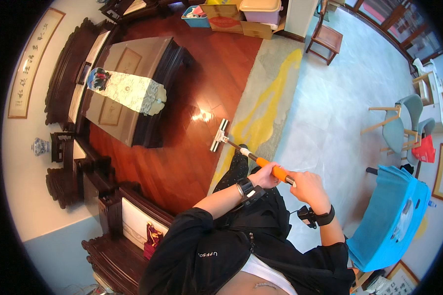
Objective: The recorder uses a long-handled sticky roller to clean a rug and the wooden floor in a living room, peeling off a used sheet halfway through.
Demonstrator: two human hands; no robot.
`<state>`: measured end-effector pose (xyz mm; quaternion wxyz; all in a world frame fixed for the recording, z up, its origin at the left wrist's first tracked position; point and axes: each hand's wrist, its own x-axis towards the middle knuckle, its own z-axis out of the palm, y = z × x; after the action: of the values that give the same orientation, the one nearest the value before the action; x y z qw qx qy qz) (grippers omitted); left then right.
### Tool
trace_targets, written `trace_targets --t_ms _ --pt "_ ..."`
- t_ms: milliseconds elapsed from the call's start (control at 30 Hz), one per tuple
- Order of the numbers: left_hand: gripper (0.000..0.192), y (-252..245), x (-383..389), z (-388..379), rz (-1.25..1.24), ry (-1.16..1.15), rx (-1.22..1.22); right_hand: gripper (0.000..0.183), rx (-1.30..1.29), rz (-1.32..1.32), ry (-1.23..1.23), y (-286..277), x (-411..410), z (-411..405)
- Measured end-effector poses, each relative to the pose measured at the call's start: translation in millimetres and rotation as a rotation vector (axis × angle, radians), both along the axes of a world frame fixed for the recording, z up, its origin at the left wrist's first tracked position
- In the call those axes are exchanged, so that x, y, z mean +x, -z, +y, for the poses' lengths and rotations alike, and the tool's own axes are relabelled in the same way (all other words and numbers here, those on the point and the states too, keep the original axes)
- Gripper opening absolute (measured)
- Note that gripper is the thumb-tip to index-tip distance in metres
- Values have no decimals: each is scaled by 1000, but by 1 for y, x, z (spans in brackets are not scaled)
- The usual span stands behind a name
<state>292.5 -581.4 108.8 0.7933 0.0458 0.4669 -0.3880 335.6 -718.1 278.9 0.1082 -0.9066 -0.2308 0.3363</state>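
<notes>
A sponge mop with a long pole and an orange grip (pixel 264 163) slants out before my body. My left hand (pixel 267 176) is wrapped around the orange grip. At the pole's upper end, my right hand (pixel 307 187) is closed around the dark shaft. The flat mop head (pixel 219 135) rests at the border between the red-brown wood floor (pixel 201 136) and a grey-and-yellow rug (pixel 260 118). Its long side lies roughly along the rug's edge. Dark straps and small devices sit on both my wrists.
Left stands a low dark table (pixel 158 55) with a patterned runner (pixel 129 88). A carved wooden bench (pixel 114 258) is at lower left. Cardboard boxes (pixel 221 18) and a wooden chair (pixel 326 38) stand ahead. Right are pale-blue chairs (pixel 393 127) and a blue-covered piece (pixel 387 217).
</notes>
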Motion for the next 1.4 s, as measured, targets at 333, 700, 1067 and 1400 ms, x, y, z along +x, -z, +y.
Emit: trace_targets --t_ms 333,700,1067,1400 --pt "8 -6 -16 -16 -42 -31 -62 39 -51 32 15 -18 -12 -5" --pt "7 -4 -15 0 -68 150 -67 35 -25 -27 48 -2 -24 -6" --pt "9 31 -31 -31 67 217 -185 35 31 -35 102 17 -55 -36" --pt "9 57 -38 -62 293 156 -141 35 54 -9 127 40 -56 -60"
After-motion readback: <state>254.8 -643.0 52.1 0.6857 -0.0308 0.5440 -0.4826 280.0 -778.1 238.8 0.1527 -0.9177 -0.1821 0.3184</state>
